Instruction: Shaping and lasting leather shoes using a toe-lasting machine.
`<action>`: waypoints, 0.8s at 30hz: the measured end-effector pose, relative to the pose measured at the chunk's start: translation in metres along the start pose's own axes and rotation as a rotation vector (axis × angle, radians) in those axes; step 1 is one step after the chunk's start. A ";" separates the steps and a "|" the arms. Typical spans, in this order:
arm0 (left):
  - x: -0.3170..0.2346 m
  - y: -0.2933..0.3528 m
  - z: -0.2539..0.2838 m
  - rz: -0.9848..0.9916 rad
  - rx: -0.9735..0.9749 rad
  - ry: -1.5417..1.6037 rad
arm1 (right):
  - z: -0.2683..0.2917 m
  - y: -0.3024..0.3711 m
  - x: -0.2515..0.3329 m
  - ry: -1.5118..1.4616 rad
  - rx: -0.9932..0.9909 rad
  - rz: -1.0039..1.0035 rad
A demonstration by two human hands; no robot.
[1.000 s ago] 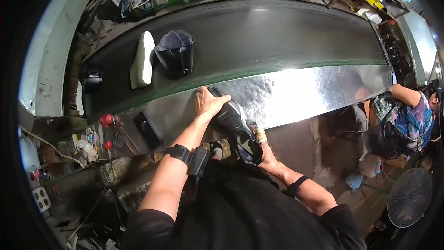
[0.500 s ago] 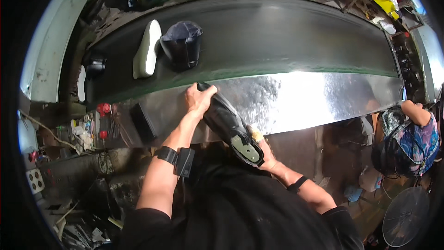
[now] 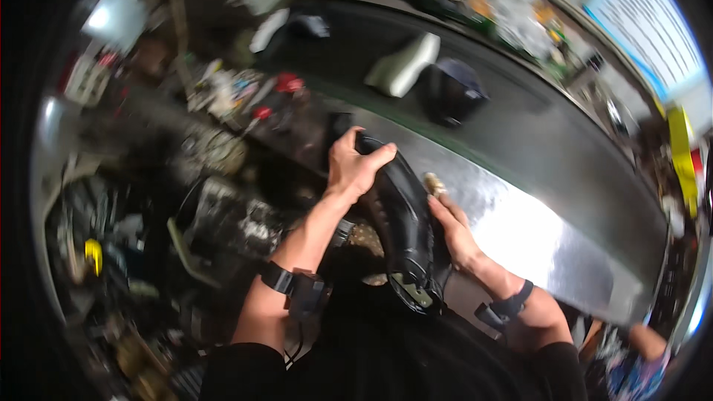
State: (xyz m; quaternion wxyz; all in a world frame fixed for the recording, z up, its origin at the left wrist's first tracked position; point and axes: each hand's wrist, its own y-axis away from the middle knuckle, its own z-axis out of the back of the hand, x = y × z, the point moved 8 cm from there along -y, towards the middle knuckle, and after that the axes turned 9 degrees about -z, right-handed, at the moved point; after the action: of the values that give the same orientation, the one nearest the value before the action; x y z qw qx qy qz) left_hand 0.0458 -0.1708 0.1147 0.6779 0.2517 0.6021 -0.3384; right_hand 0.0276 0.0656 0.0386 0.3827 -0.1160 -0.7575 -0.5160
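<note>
A black leather boot point(image 3: 407, 215) is held in front of my torso, toe end away from me. At its near end shows a pale green last point(image 3: 411, 289). My left hand point(image 3: 358, 163) is closed around the far end, thumb across the top. Along the boot's right side is my right hand point(image 3: 454, 230), its fingers stretched forward. A tan covering or small tan piece point(image 3: 434, 184) shows at its fingertips; blur hides which. Whether this hand touches the boot I cannot tell.
Beyond the metal ledge point(image 3: 486, 197), a dark conveyor belt point(image 3: 549, 148) carries a white last-shaped piece point(image 3: 405, 65) and a dark boot point(image 3: 454, 91). Cluttered tools lie left, near a red-handled tool point(image 3: 290, 83). Another person's arm point(image 3: 648, 341) shows at lower right.
My view has swung left, so the bench now slants down to the right. The boot has turned more upright in the picture. My right hand has moved from its near end forward along its side.
</note>
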 end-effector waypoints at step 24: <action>-0.030 0.324 0.640 0.224 -1.304 -0.708 | -0.540 0.132 -0.117 0.065 0.856 0.054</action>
State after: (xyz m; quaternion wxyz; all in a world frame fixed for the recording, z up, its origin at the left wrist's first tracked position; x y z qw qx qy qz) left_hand 0.7044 -0.4369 0.2174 0.8732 -0.2648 0.3974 0.0973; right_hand 0.4313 -0.3205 0.1427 0.4334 0.0499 -0.8875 -0.1485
